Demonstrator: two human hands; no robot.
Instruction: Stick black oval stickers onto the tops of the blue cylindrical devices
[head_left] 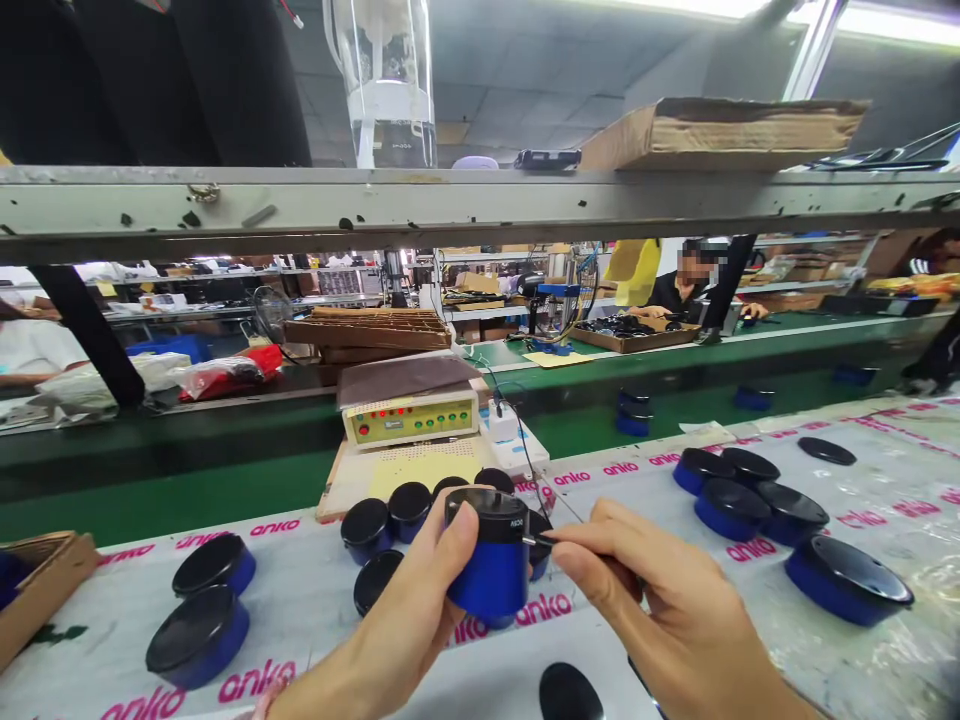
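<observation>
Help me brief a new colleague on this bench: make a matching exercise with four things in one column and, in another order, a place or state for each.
Things
1. Left hand
2. Right hand
3. Instrument box
4. Clear jug

Places or states
A. Standing on the overhead shelf
B. Pinching a small black plug
C. Showing lit red lights
D. Gripping a blue-and-black unit

Right pairs: 1-D, 2-B, 3-C, 4-A

Factory assembly line: a long green belt carries blue-and-black units, with a worker and a cardboard parts tray beyond.
</observation>
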